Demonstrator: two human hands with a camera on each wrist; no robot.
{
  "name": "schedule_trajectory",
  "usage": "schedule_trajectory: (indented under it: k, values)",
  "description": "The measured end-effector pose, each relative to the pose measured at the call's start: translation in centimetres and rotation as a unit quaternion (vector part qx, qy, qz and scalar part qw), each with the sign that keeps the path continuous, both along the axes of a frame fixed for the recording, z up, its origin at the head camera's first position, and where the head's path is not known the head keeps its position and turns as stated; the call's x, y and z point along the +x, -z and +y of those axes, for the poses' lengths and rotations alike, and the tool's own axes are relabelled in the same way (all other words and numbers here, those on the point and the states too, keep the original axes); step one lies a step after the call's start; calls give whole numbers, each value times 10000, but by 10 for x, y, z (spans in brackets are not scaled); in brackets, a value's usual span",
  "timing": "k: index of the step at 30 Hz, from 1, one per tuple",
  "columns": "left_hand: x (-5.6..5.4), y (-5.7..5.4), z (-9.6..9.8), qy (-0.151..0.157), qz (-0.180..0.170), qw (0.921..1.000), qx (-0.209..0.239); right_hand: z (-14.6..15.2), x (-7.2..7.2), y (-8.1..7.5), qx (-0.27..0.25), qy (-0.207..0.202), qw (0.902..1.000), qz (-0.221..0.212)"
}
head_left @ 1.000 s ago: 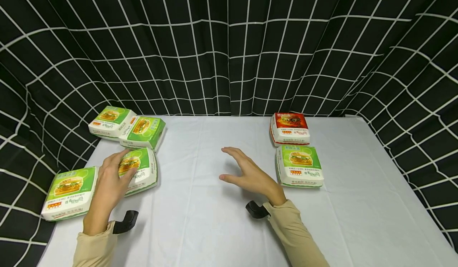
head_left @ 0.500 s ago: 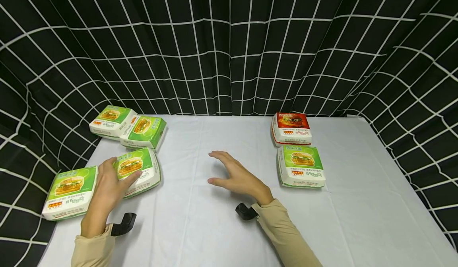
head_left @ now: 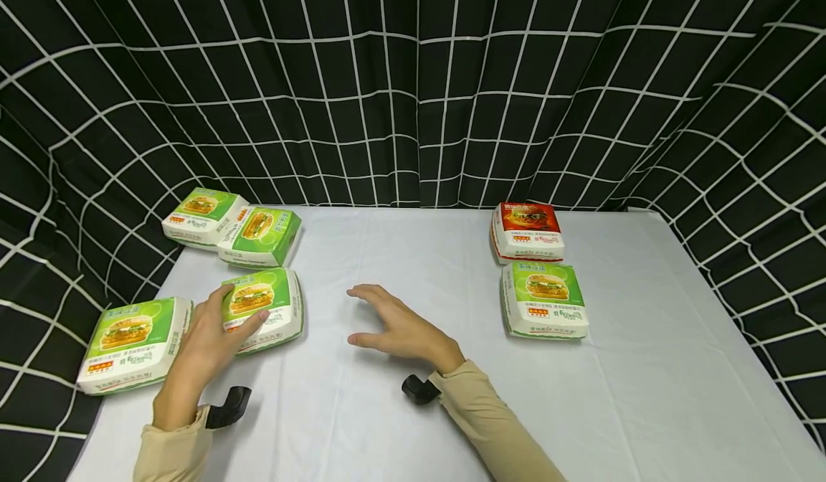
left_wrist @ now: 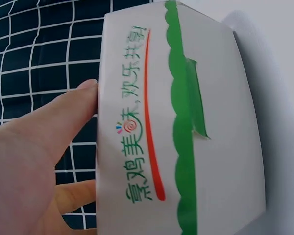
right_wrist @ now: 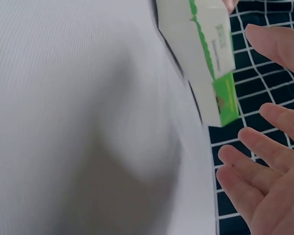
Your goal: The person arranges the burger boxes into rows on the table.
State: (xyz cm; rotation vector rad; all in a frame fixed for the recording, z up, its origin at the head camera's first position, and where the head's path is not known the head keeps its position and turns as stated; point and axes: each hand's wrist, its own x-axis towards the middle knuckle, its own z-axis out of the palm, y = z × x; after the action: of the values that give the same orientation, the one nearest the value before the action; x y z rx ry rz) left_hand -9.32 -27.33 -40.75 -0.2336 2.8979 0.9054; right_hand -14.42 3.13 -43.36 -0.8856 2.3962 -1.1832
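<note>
My left hand (head_left: 209,346) rests on the left part of a green-and-white burger box (head_left: 264,306). Its thumb lies along the top near the front edge; in the left wrist view the thumb tip touches the edge of that burger box (left_wrist: 142,122). The fingertips at the far side are partly hidden. My right hand (head_left: 406,330) is held over the white table with fingers spread and nothing in it. In the right wrist view, the right hand (right_wrist: 264,166) is apart from a green-and-white box (right_wrist: 206,49).
Another green box (head_left: 135,346) sits left of my left hand. Two more, one green box (head_left: 203,216) and its neighbour box (head_left: 258,238), touch behind. At the right, a red box (head_left: 528,231) stands behind a green box (head_left: 545,301). Black gridded cloth (head_left: 413,109) surrounds the table (head_left: 387,424).
My left hand and the burger box under it have shifted a little to the right. My right hand has moved left and slightly nearer, towards that box.
</note>
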Motion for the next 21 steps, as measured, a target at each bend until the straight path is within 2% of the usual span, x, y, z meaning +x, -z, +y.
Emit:
schedule_trajectory:
  k: [11,21]
  values:
    - [3,-1,7,107,-268,9996,72,-23,5,4,93,-141,9998,57]
    - [4,1,16,171,-313,9975,607,-33,9,10,-152,-180,9997,91]
